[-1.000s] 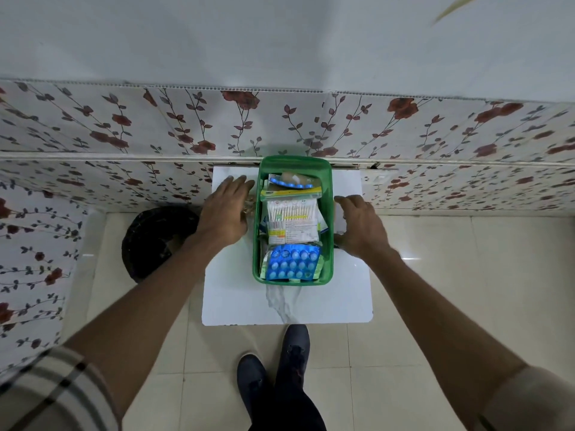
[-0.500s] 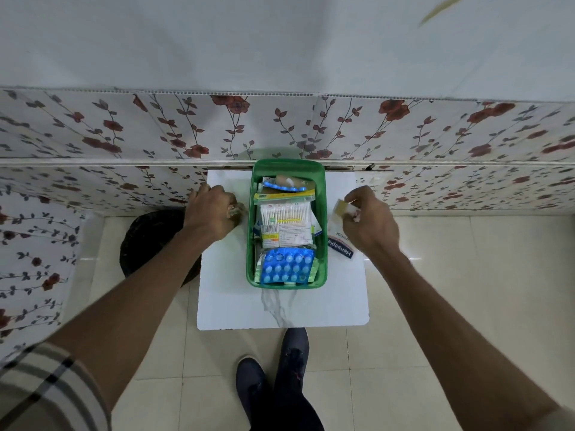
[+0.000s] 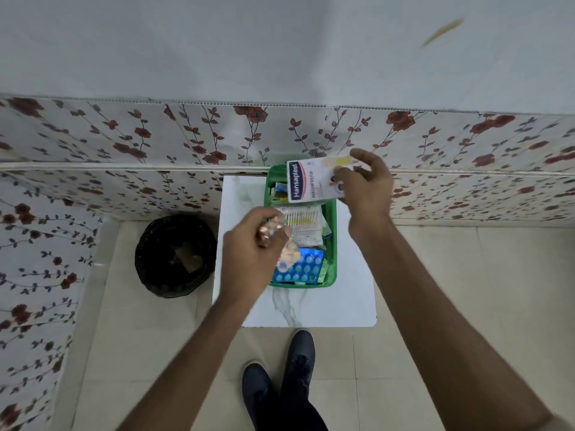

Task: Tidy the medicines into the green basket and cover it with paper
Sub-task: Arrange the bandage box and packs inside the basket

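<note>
A green basket (image 3: 331,244) stands on a small white marble-look table (image 3: 351,293), filled with medicines: a blue blister pack (image 3: 306,269) at the near end and a pack of cotton swabs (image 3: 306,222) in the middle. My right hand (image 3: 367,188) holds a white Hansaplast plaster packet (image 3: 308,183) above the basket's far end. My left hand (image 3: 249,259) is over the basket's left side, shut on a coppery blister strip (image 3: 273,230) that is blurred.
A black bin (image 3: 175,255) stands on the tiled floor left of the table. A flower-patterned wall panel runs just behind the table. My dark shoes (image 3: 289,384) are at the table's near edge.
Both hands have lifted off the table beside the basket. The right hand picked up the Hansaplast packet and raised it over the basket; the left brought a blister strip over the basket.
</note>
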